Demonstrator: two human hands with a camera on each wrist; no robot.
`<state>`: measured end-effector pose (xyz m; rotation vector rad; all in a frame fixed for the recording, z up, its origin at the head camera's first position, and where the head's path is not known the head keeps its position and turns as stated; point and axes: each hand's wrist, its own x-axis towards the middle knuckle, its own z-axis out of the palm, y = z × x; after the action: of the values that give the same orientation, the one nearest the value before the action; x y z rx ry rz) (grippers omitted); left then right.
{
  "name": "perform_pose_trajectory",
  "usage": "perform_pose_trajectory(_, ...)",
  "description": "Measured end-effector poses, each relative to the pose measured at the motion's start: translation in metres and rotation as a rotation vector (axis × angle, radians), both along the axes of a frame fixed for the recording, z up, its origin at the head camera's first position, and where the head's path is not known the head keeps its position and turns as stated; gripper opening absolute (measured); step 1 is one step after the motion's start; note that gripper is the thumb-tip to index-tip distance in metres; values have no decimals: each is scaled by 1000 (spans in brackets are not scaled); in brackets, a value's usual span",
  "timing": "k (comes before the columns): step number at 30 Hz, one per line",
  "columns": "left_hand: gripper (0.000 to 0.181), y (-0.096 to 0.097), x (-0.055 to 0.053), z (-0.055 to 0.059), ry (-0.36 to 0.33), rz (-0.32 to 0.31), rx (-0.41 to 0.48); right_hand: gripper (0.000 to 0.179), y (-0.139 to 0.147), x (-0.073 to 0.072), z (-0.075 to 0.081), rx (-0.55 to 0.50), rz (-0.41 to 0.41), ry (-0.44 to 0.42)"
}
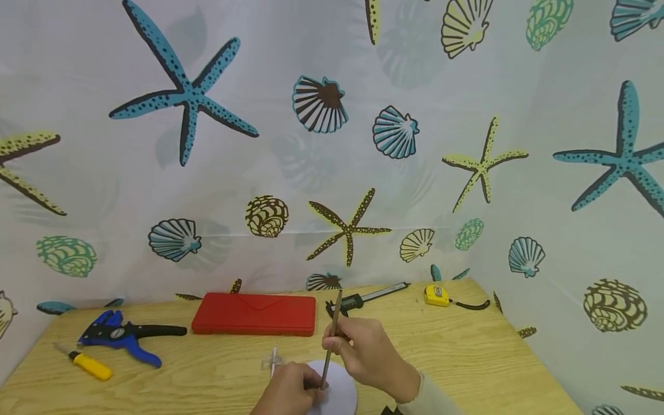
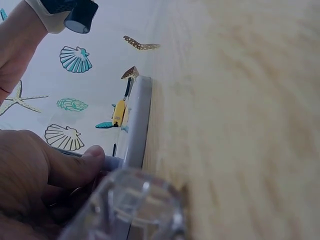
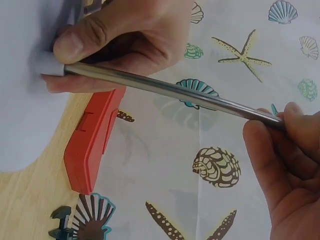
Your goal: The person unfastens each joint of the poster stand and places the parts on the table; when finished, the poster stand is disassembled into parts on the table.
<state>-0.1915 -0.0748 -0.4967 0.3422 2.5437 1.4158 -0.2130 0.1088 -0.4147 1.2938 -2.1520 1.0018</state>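
Observation:
A slim metal rod [image 1: 329, 357] stands slightly tilted over a white round base [image 1: 342, 395] on the table. My right hand [image 1: 370, 354] pinches the rod's upper part between thumb and fingers. Down at the base, my left hand [image 1: 291, 387] has its thumb and fingers around the short white collar [image 3: 51, 65] where the rod's lower end meets it. In the left wrist view the base appears edge-on as a white rim [image 2: 139, 122] by the wood. Beside the left hand lies a clear plastic piece [image 1: 271, 362] with a white stick.
Behind the hands lies a red case [image 1: 254, 314], with a digital caliper [image 1: 358, 300] to its right. A yellow tape measure [image 1: 437, 295] is at the far right. Blue wire strippers [image 1: 121, 334] and a yellow-handled screwdriver [image 1: 92, 365] lie left. A patterned curtain [image 1: 311, 161] backs the table.

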Motion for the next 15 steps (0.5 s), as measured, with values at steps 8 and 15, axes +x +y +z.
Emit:
perform_pose_trajectory(8, 6, -1, 2, 1, 6, 2, 8, 5, -1, 3, 1, 3, -7, 7)
perform_pose_trajectory(15, 5, -1, 1, 0, 37, -7, 9, 5, 0, 2, 2, -21, -13, 22)
